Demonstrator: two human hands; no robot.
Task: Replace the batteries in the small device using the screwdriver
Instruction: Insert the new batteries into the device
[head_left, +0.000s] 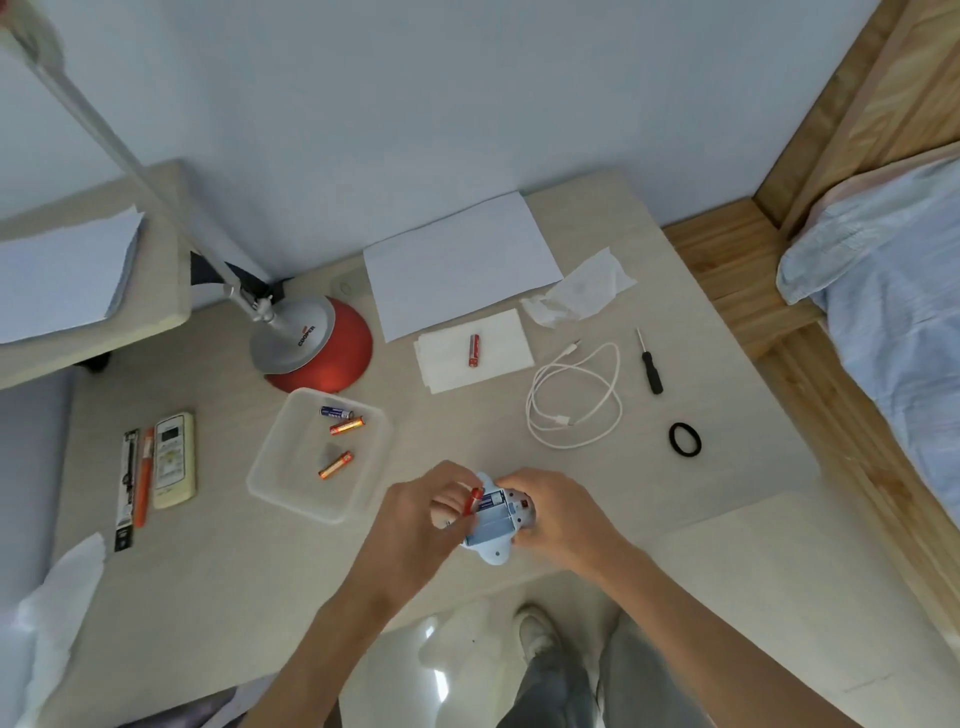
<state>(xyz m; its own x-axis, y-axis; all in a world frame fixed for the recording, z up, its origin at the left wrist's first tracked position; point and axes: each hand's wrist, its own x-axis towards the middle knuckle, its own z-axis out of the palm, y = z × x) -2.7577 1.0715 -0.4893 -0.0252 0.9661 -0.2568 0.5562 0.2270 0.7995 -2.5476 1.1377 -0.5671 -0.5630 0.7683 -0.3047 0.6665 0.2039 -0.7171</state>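
Now, three batteries (346, 425) inside tub (296, 486).

The premises were a domestic bedroom with a desk in it. A bed with a wooden frame (727, 249) and crumpled pale blue bedding (883, 270) stood along the right, hard against a light laminate desk (260, 571) set beneath a plain painted wall (415, 104). Household effects lay on the desk: a red-based desk lamp (317, 343) at far left, a cream remote control (174, 460) at left, and a white charging cable (576, 400) and black hair tie (684, 439) at right.
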